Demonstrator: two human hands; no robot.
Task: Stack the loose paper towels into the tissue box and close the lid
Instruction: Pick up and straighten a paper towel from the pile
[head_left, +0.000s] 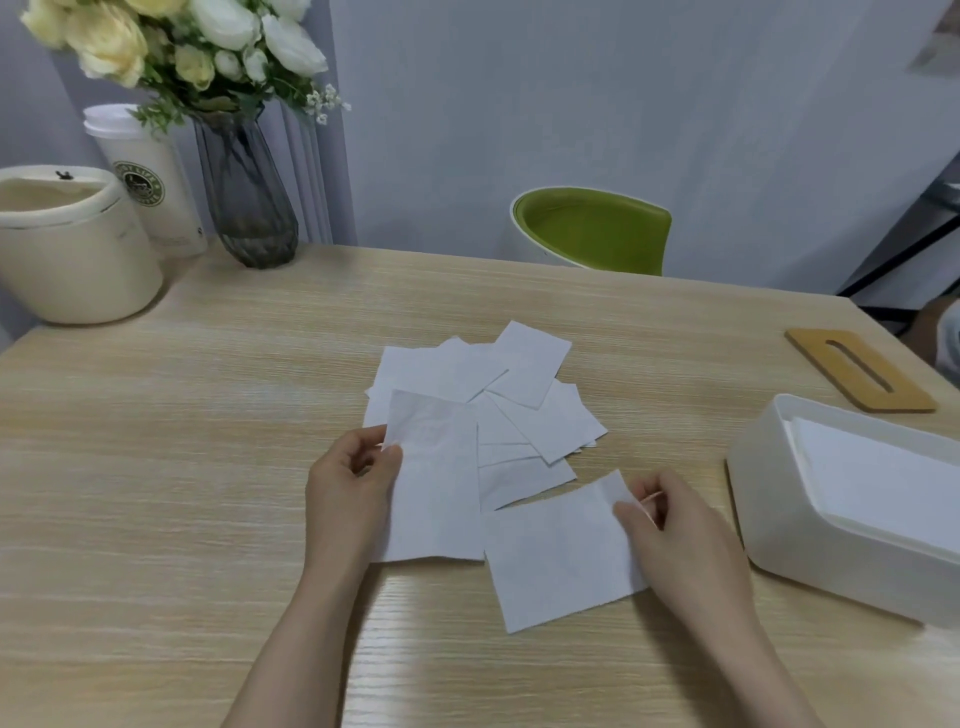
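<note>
Two hands each pinched one towel: left hand (349, 488) held left sheet (436, 483), right hand (670, 525) held right sheet (561, 561), likely for squaring. Loose pile (498, 395) mid-surface; tissue box (789, 509) open right, wooden lid (860, 370) set behind.

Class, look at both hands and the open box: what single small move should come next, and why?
Probably carry the sheet pinched by the right hand over to the open tissue box and lay it on the stack inside. Each hand already pinches one paper towel, the left hand holding another, the box sits nearest the right hand, more loose towels remain, and the wooden lid lies off the box.
</note>
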